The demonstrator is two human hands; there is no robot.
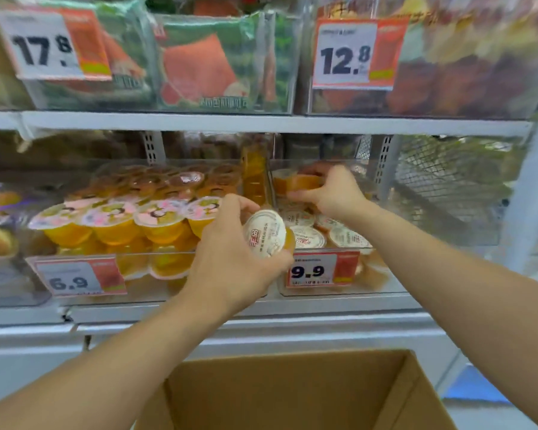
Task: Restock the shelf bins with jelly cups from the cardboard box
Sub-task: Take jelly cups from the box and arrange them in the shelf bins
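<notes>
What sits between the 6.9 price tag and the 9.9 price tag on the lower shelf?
In the head view, the left hand gripping a white-lidded jelly cup fills the gap between the 6.9 tag and the 9.9 tag.

Landmark: the bin tagged 9.9 (333,287). Jelly cups (308,237) lie in it. The right hand (333,190) holds a cup (298,183) above its rear. The left hand (230,252) holds another cup (264,234) at its front-left corner. The bin tagged 6.9 (75,293) stands left; the cardboard box (292,392) sits below, in front.
</notes>
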